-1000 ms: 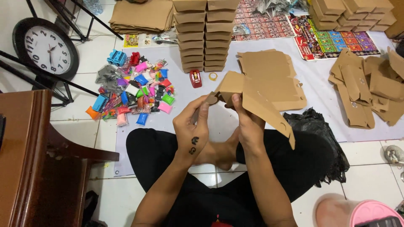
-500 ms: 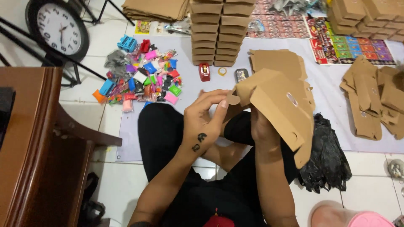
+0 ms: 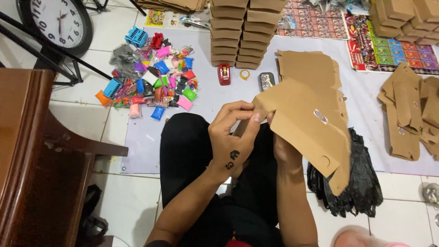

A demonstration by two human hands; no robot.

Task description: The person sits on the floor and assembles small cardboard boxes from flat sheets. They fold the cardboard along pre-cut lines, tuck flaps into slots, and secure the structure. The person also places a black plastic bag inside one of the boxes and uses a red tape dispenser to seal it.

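Above the lap, both hands grip a flat brown cardboard box blank (image 3: 307, 123): the left hand (image 3: 232, 137) pinches its near corner, the right hand (image 3: 284, 147) clasps it from behind. On the floor beyond lie colourful packets (image 3: 151, 82) and stacked boxes (image 3: 247, 32).

— What's that sheet (image 3: 304, 121) you're pinching with your left hand (image 3: 233, 137) and right hand (image 3: 281, 148)?

— Matt brown cardboard, smooth and creased. The stacked boxes (image 3: 247, 32) look the same.

— And around you?

— Glossy plastic toys (image 3: 151, 77), a crinkled black plastic bag (image 3: 361, 183), polished dark wooden furniture (image 3: 32, 151), shiny white floor tiles (image 3: 132, 206), and a smooth pale mat (image 3: 206, 91).
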